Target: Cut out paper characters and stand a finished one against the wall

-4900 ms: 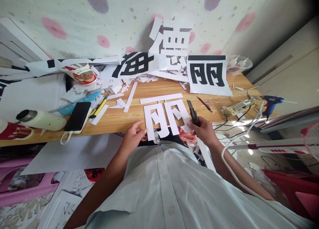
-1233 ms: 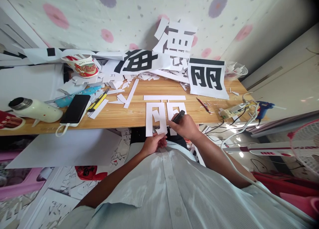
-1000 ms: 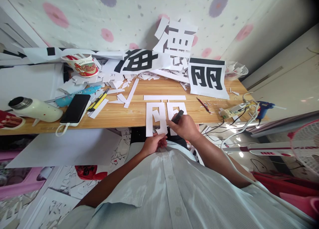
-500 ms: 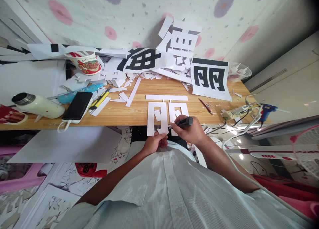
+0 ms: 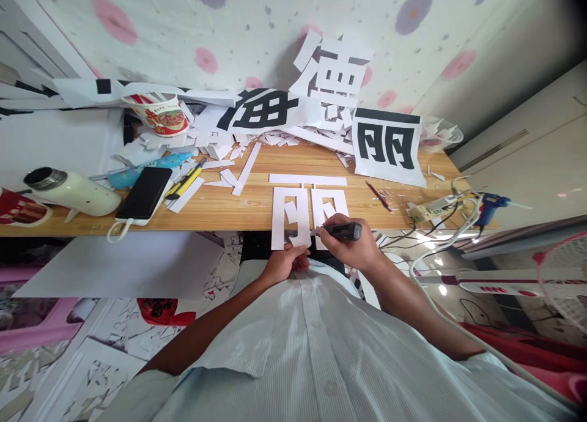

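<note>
A white cut-out character (image 5: pixel 279 220) lies flat at the table's front edge, its lower end sticking out over my lap. My left hand (image 5: pixel 283 264) pinches that lower end near the middle, thumb on top and fingers beneath. In my right hand (image 5: pixel 360 251) is a dark craft knife (image 5: pixel 346 231), its tip against the gap between the character's two halves. Part of the right half is hidden behind the right hand. A printed sheet (image 5: pixel 389 174) with the same character in black stands behind, to the right.
A yellow cutter (image 5: pixel 186 180), a phone (image 5: pixel 144 192) and a bottle (image 5: pixel 76 192) lie on the left. Paper scraps and a paper bowl (image 5: pixel 162 117) line the back. To the right are a pencil (image 5: pixel 378 196), a power strip (image 5: pixel 433 208) and a blue glue gun (image 5: pixel 493 207) with cables.
The craft knife has turned flatter, its handle end shifting right and slightly down with my right hand. My left hand keeps its hold on the cut-out character.
</note>
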The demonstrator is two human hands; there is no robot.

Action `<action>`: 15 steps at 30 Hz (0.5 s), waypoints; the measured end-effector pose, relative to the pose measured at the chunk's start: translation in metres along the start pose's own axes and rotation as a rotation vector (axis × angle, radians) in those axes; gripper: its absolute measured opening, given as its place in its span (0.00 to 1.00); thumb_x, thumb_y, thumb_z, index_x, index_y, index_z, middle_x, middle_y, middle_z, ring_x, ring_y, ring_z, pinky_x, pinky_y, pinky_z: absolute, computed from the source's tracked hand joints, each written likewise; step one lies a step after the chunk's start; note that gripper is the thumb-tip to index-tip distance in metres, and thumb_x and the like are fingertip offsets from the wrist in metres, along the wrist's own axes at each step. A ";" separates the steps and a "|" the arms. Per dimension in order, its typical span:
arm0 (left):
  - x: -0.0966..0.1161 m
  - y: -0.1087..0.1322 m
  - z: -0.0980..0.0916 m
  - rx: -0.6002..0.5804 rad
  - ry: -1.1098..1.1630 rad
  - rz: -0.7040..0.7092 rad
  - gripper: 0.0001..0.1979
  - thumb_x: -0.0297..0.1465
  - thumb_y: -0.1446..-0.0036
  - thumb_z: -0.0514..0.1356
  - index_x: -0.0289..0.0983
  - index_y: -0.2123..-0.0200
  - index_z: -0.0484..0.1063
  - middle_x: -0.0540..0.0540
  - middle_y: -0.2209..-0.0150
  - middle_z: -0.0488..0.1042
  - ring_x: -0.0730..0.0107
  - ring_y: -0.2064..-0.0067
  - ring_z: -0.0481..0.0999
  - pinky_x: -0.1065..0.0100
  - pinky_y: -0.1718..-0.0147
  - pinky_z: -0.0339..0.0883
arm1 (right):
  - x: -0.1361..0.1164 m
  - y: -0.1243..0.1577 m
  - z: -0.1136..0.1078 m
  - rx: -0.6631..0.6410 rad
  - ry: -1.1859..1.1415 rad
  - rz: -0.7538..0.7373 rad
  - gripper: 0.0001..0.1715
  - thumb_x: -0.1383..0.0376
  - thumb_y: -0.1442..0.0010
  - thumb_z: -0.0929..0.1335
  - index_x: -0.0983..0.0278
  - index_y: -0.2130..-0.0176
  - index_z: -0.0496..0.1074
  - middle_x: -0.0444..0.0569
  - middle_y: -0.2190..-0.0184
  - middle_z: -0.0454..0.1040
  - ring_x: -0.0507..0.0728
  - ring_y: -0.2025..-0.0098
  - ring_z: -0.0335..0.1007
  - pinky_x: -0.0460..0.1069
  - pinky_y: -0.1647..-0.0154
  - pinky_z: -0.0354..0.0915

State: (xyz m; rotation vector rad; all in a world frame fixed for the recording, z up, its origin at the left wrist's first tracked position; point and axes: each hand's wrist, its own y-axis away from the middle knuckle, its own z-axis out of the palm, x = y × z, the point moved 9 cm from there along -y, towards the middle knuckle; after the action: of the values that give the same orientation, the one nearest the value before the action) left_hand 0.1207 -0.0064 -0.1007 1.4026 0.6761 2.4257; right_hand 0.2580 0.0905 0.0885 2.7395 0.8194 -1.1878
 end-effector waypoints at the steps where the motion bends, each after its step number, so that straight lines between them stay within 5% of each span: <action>1: 0.000 0.000 0.000 -0.004 0.001 0.000 0.26 0.51 0.50 0.77 0.33 0.66 0.81 0.44 0.76 0.79 0.65 0.74 0.77 0.65 0.73 0.60 | 0.000 0.000 0.000 0.003 -0.003 -0.003 0.14 0.52 0.33 0.74 0.59 0.63 0.79 0.46 0.72 0.81 0.56 0.72 0.75 0.49 0.69 0.67; 15: 0.002 0.001 0.001 0.009 -0.037 0.004 0.24 0.50 0.48 0.76 0.32 0.66 0.82 0.43 0.75 0.80 0.63 0.73 0.79 0.65 0.72 0.63 | -0.003 0.002 0.002 -0.012 0.027 -0.008 0.16 0.50 0.32 0.73 0.59 0.63 0.79 0.46 0.74 0.80 0.55 0.74 0.71 0.49 0.69 0.66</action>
State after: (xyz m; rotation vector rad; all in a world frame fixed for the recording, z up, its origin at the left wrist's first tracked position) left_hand 0.1202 -0.0065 -0.0983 1.4493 0.6765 2.3964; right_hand 0.2563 0.0865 0.0893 2.7513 0.8387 -1.1459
